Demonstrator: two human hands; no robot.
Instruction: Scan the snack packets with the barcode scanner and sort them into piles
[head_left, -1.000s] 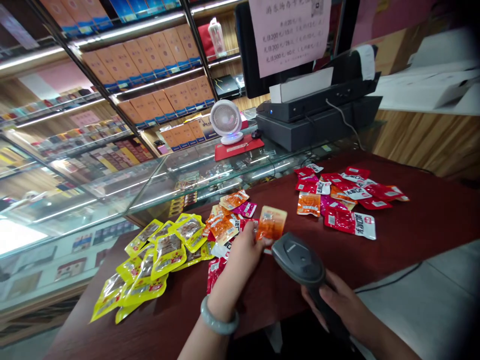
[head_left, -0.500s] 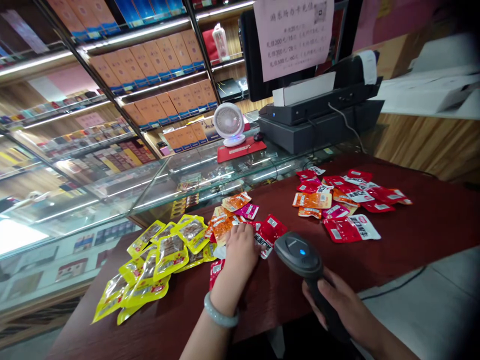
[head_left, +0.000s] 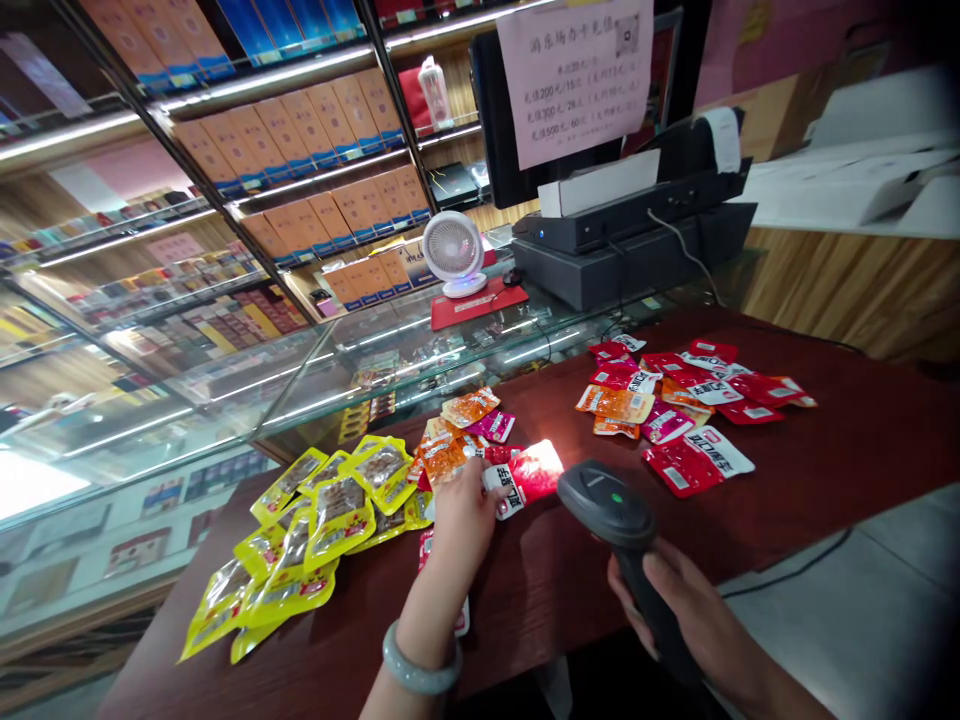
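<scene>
Between the thumb and fingers of my left hand is the white end of a red snack packet. Bright light from the scanner falls on the packet's far end. My right hand is wrapped round the handle of a dark grey barcode scanner, its head pointing left at that packet and a green light showing on top. Beyond my left hand lie orange packets and a purple packet. Yellow snack packets are piled to its left. Part of another packet is hidden beneath my left forearm.
A second heap of red, orange and purple packets lies on the right of the dark red tabletop. Behind are a glass display counter, a small white fan, a monitor with a paper sign, and a cash drawer.
My left hand has closed on the red packet, which has turned and now points toward the scanner. The scanner's beam has come on, and its top light went from blue to green.
</scene>
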